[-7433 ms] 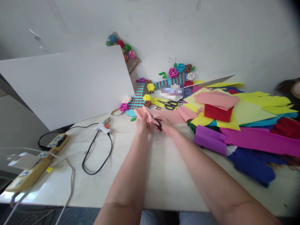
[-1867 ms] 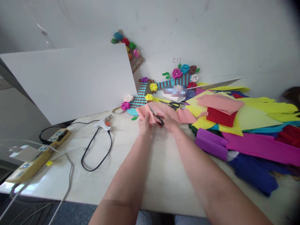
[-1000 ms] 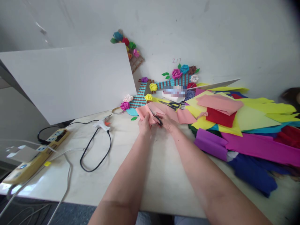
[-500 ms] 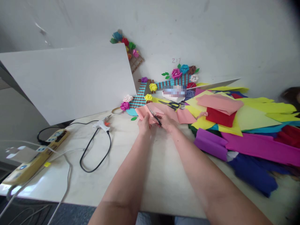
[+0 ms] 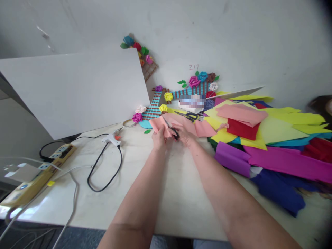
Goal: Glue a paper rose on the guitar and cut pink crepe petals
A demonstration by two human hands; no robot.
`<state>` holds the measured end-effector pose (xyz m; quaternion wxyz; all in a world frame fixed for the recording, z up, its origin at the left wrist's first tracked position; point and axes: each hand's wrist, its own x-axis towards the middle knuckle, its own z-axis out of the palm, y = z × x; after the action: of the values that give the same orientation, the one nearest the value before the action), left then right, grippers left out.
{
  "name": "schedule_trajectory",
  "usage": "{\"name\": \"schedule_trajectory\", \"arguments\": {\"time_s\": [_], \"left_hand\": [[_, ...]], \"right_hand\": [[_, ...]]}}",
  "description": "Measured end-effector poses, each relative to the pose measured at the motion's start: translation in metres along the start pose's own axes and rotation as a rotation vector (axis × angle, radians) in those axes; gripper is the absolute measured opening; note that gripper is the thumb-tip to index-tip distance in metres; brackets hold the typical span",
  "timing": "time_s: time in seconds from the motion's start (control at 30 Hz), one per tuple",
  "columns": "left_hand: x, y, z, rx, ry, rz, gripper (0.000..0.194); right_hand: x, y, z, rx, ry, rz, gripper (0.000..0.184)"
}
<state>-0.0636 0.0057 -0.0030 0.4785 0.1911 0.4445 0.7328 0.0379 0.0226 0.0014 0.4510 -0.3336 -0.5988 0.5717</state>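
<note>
My left hand (image 5: pixel 158 137) is closed on a folded piece of pink crepe paper (image 5: pixel 157 123) near the middle of the white table (image 5: pixel 178 193). My right hand (image 5: pixel 184 135) grips black-handled scissors (image 5: pixel 171 130), whose blades point up and left into the pink paper. Both forearms reach from the bottom edge toward the paper.
A heap of coloured crepe sheets (image 5: pixel 261 138) fills the right side. A second pair of scissors (image 5: pixel 190 116) lies behind my hands, by paper flower crafts (image 5: pixel 155 107). A glue gun (image 5: pixel 111 139), its black cord and a power strip (image 5: pixel 36 174) sit left. A white board (image 5: pixel 75 91) leans behind.
My hands have stayed on the pink paper and scissors; the blades have worked a little further into the paper. The view has shifted slightly.
</note>
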Motion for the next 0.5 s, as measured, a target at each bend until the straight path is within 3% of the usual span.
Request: {"name": "schedule_trajectory", "arguments": {"time_s": [0.5], "left_hand": [[-0.0084, 0.0027, 0.0057, -0.047, 0.003, 0.014, 0.014]], "right_hand": [[0.0033, 0.0037, -0.0053, 0.007, -0.033, -0.097, 0.034]]}}
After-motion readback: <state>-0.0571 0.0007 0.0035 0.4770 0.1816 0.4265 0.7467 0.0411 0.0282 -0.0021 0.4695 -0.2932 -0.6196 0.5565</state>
